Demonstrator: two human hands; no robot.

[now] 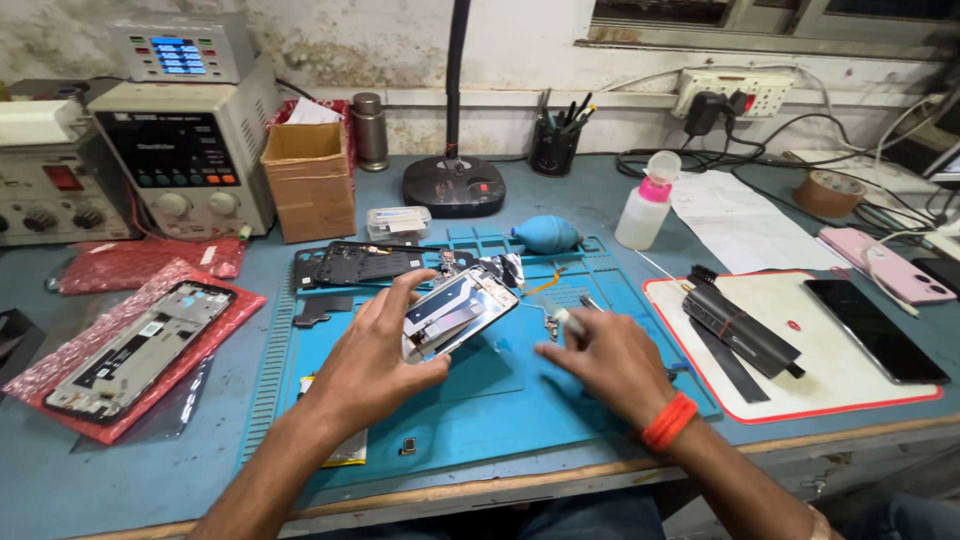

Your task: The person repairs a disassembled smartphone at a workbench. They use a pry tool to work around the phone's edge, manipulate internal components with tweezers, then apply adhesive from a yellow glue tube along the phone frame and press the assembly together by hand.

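Phone frame (458,312) gripped in left hand (375,360) above blue repair mat (480,410), right hand (610,365) closed on small tool, back cover (365,263) already off, reassembly looks pending.

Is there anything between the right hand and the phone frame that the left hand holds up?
Nothing visible stands between them. The left hand holds the phone frame tilted above the blue mat; the right hand rests beside it, with only bare mat between.
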